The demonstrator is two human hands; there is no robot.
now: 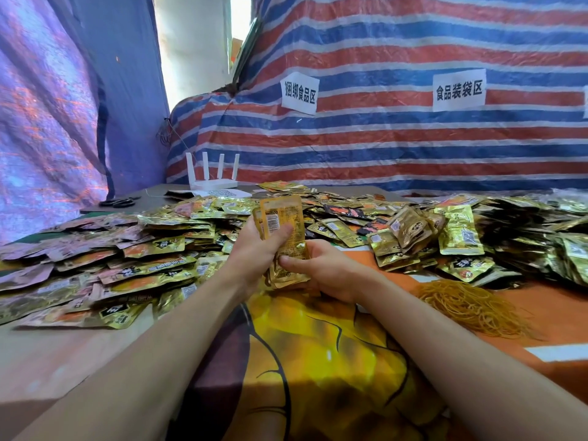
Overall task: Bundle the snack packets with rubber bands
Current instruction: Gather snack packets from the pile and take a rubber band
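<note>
A stack of gold snack packets (283, 214) stands upright above the middle of the table, gripped by both hands. My left hand (254, 253) wraps it from the left, thumb across the front near a barcode. My right hand (324, 268) holds its lower end from the right, thumb pressed on the front. A loose heap of yellow rubber bands (471, 303) lies on the table to the right of my right forearm. No band is visible around the stack.
Loose gold packets (133, 262) lie heaped across the table from the left edge to the far right (461, 230). A white router (213, 181) and black scissors (119, 202) sit at the back left. A striped tarp with paper labels (381, 138) walls the back.
</note>
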